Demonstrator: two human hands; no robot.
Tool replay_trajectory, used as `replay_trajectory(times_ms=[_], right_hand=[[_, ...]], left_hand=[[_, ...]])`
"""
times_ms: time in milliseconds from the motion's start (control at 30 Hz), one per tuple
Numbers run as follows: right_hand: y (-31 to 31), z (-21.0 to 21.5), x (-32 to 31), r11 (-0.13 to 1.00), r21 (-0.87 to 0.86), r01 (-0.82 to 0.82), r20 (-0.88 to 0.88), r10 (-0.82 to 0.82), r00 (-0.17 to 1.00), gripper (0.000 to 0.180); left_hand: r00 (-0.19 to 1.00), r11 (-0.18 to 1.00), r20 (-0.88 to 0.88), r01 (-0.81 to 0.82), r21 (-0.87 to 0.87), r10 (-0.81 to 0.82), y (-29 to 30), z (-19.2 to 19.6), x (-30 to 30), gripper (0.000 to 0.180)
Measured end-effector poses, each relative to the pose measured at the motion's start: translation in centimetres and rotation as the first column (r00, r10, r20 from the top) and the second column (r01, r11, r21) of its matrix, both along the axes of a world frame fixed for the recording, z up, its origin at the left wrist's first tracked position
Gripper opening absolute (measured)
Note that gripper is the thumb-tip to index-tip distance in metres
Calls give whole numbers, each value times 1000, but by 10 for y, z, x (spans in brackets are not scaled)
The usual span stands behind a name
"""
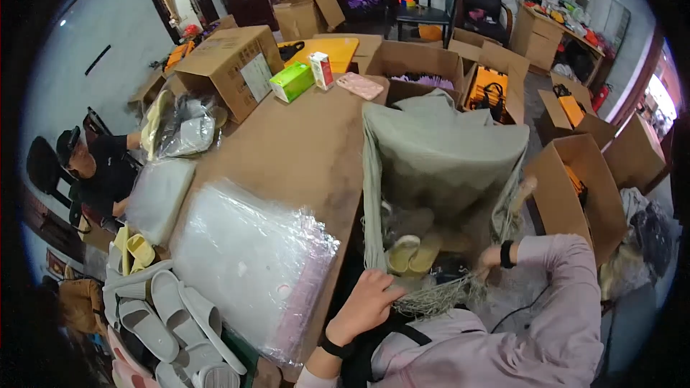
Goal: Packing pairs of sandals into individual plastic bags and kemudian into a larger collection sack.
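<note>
A large grey-green woven sack (445,140) stands open in front of me, beside the table. Inside it lie pale yellow slippers (413,253) and some clear plastic; its bottom is in shadow. My left hand (365,303) is closed at the near left part of the sack's rim, fingers curled. At the near right of the opening, my right hand (490,257) is closed on the frayed edge, its fingertips partly hidden. Loose threads (442,296) hang between the two hands.
A brown table (287,147) bears a stack of clear plastic bags (248,266). Grey slippers (176,312) are heaped at the lower left. A co-worker (108,172) handles bagged slippers at the far left. Open cardboard boxes (582,183) stand to the right and behind the sack.
</note>
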State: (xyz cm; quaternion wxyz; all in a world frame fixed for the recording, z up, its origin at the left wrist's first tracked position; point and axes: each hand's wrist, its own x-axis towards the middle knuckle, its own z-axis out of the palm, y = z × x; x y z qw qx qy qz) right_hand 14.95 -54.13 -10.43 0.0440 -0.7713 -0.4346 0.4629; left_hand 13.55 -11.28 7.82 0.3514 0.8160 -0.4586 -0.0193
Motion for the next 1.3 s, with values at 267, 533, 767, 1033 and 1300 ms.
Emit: replay_trajectory(times_ms=[267,533,767,1033,1300], right_hand=[[37,107,21,871,-452,191,-133,-278,951,53],[34,91,0,929,-355,103,-60,-133,989,52],[58,322,84,785,-199,587,209,-552,808,30],[96,189,46,853,-515,85,-130,-176,976,42],[108,134,41,857,-507,-94,-234,-32,972,43]], left_hand=[[989,988,-41,-138,62,141,1,-9,1,24],[992,931,68,-120,346,103,12,-8,3,26],[878,918,267,-378,-122,397,11,54,14,33],[991,861,104,-122,493,81,11,13,-3,24],[978,697,116,-207,687,176,6,-21,-19,36]])
